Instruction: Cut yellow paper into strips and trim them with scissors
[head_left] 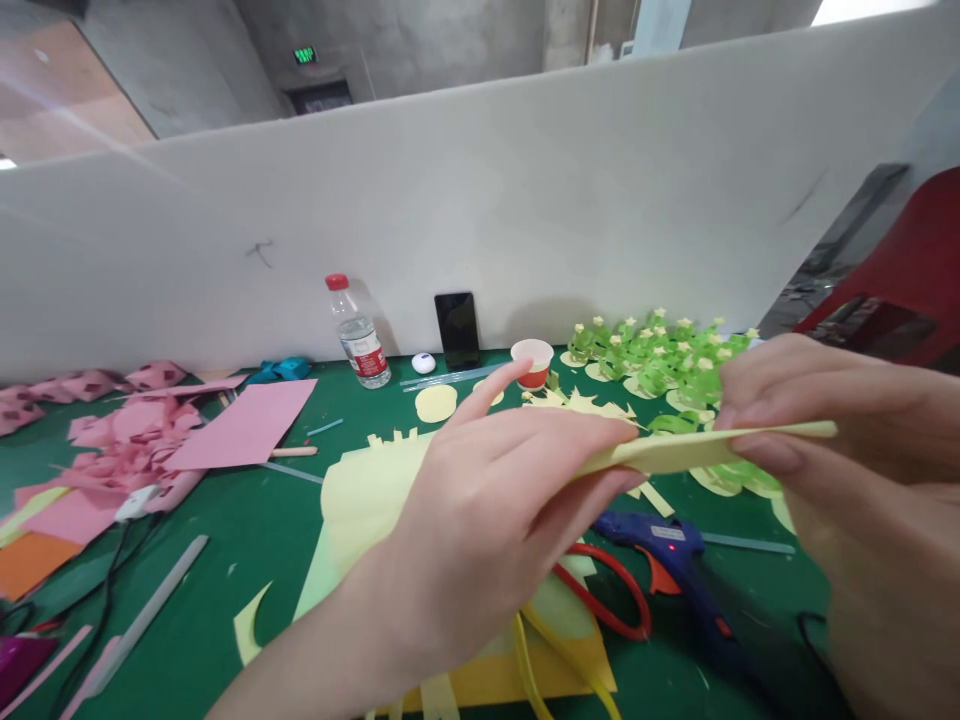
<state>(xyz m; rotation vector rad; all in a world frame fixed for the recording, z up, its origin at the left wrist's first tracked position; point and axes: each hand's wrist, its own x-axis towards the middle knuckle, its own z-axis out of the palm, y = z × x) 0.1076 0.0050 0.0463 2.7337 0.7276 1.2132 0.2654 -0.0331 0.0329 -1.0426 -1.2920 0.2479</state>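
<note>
Both hands hold a pale yellow paper piece edge-on above the green table. My left hand pinches its left end, with the index finger stretched out towards the back. My right hand pinches the right end between thumb and fingers. Below the hands lie a larger pale yellow sheet, red-handled scissors and a blue glue gun.
Several green paper trees stand at the back right by a small red-and-white cup. A water bottle, a black phone and a white divider wall are behind. Pink paper and scraps lie left.
</note>
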